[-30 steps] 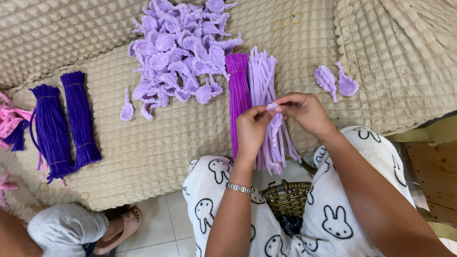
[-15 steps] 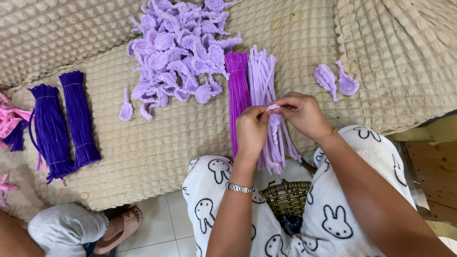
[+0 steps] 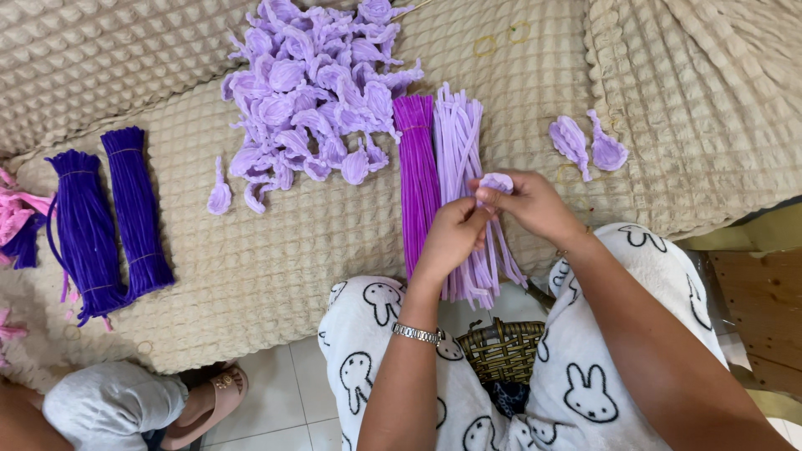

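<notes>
1. Beige waffle-textured quilted cover [image 3: 276, 250] is spreading under everything, bumpy and soft.
2. Heap of pale lilac fuzzy petal shapes [image 3: 313, 92] is lying at the top centre, each a looped chenille stem with a short tail.
3. Two dark violet bundles of straight chenille stems [image 3: 109, 221] are lying at the left, well apart from the hands.
4. Magenta-purple chenille bundle [image 3: 415, 175] and loose pale lilac chenille stems [image 3: 458, 142] are lying side by side, running under the hands.
5. Left hand [image 3: 451, 238] and right hand [image 3: 530, 205] are meeting above the lilac stems, fingertips closing on a small pale lilac chenille loop [image 3: 496, 181] pinched between them.
6. Two finished lilac petals [image 3: 587, 144] are resting just right of the hands.
7. Dark woven wicker basket [image 3: 501, 351] is sitting between the knees.
</notes>
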